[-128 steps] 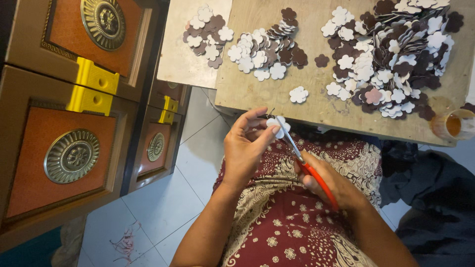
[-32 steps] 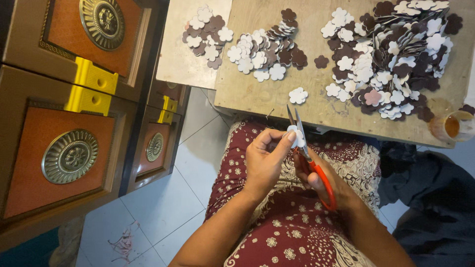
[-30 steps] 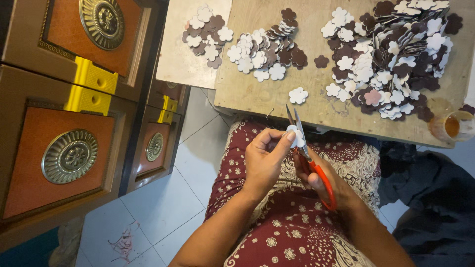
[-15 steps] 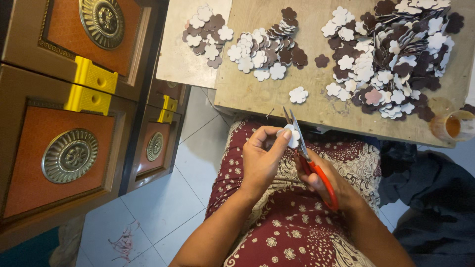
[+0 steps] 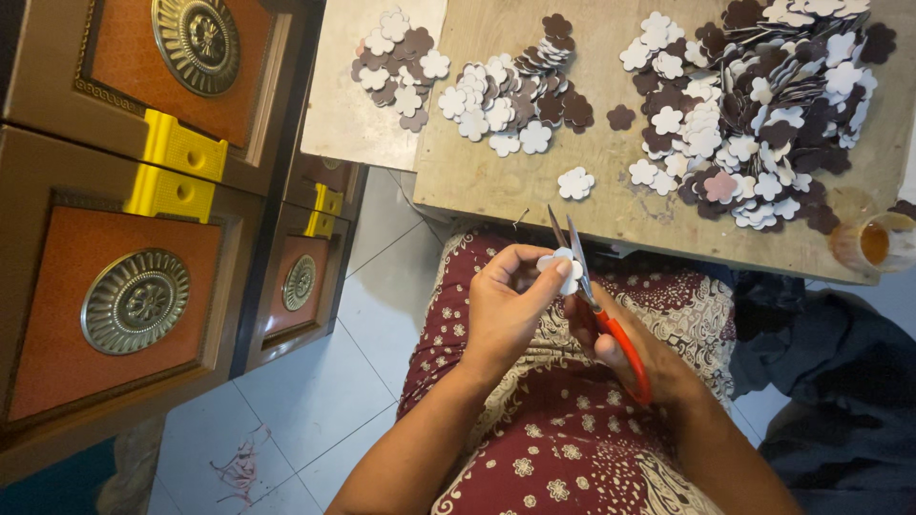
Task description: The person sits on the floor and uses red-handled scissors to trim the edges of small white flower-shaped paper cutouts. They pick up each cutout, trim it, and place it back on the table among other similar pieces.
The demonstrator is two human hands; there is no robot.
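Head view is taking in a white tiled floor (image 5: 372, 324) running between brown cabinet doors (image 5: 114, 286) with round brass medallions on the left and a bare wooden desk (image 5: 496, 181) at the top. A big heap of white and brown flower cutouts (image 5: 754, 105) is covering the desk's right part, smaller heaps lying to its left; the near edge is showing open wood. The person's lap, in maroon patterned fabric (image 5: 563, 439), is sitting just below that edge. The left hand (image 5: 506, 310) is pinching a white flower cutout (image 5: 561, 269) between curled fingers. The right hand (image 5: 634, 348) is closed around red-handled scissors (image 5: 596, 305), whose blades are parting slightly at the cutout.
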